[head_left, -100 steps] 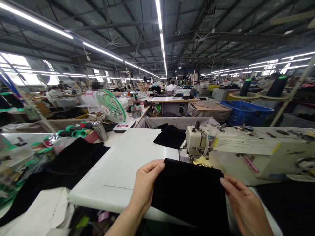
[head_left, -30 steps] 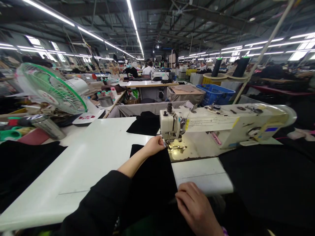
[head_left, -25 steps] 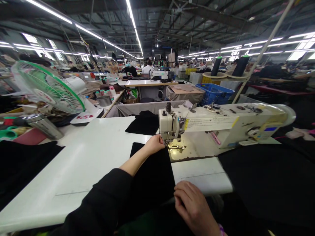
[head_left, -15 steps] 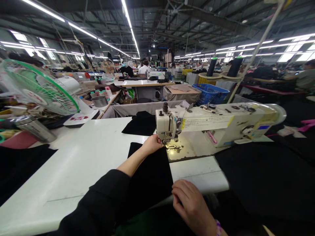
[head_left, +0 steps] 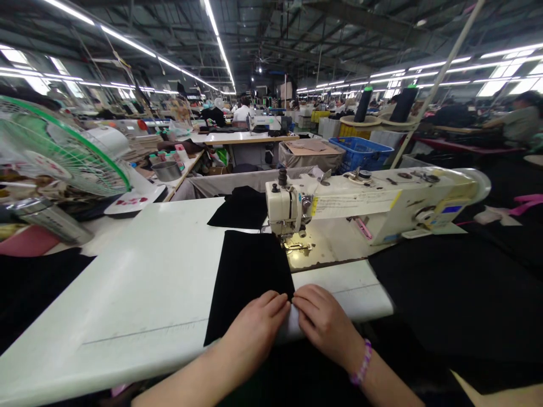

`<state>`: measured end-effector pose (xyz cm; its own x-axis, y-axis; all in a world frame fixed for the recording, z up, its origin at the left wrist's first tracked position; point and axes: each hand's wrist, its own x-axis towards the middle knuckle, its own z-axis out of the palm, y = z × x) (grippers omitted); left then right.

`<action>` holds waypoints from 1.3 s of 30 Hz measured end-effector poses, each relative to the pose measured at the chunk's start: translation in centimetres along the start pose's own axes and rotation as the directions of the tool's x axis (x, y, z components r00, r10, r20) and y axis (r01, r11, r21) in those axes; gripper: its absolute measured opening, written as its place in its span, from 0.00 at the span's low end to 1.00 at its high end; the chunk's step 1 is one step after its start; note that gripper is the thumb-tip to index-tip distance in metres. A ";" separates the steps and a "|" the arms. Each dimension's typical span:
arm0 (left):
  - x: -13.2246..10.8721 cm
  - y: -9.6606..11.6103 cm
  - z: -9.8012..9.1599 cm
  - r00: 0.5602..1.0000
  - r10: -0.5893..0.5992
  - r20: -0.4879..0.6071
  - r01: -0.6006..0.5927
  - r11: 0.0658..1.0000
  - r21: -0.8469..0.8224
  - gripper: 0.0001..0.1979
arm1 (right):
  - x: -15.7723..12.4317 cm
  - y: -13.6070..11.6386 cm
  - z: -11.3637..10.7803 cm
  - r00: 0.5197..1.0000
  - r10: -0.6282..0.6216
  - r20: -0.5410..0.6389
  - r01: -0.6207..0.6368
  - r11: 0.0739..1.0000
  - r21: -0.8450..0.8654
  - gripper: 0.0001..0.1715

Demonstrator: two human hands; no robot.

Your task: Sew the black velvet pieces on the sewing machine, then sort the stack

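A black fabric piece (head_left: 250, 271) lies flat on the white table (head_left: 139, 288), its far right corner beside the presser foot of the cream sewing machine (head_left: 360, 209). My left hand (head_left: 254, 328) and my right hand (head_left: 324, 322) sit side by side at the fabric's near right corner, fingertips meeting and pinching its edge. A second black piece (head_left: 240, 209) lies behind the first, left of the machine head.
A green-rimmed desk fan (head_left: 55, 152) and a metal flask (head_left: 46, 220) stand at the left. Black cloth piles lie at the far left (head_left: 25, 282) and on the right (head_left: 453, 294). A blue crate (head_left: 367, 154) and other workstations with people fill the hall behind.
My left hand has drawn back from the presser foot to the fabric's near corner, joining my right hand. The black piece now lies flat with its corner by the needle.
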<state>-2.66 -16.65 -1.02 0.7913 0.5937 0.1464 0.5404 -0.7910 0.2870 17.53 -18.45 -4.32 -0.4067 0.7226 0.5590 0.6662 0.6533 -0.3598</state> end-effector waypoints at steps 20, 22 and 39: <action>7.0 -8.5 -2.1 0.997 -0.009 -0.082 0.014 0.998 0.061 0.14 | 6.8 3.7 1.3 0.985 0.167 0.039 -0.149 0.948 -0.283 0.11; 7.5 -9.0 -2.3 0.996 -0.009 -0.084 0.016 0.997 0.078 0.15 | 6.3 3.3 0.9 0.983 0.181 0.007 -0.173 0.952 -0.252 0.12; 7.0 -7.8 -1.6 0.932 -0.356 -0.067 0.350 0.837 0.421 0.27 | -5.3 9.8 -13.1 0.714 0.656 -0.245 -0.657 0.506 -0.558 0.09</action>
<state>-1.85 -6.08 -0.69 0.5257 0.8450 0.0979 0.8497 -0.5163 -0.1068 34.40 -18.84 -0.96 0.3003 0.8888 0.3462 0.9535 -0.2704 -0.1329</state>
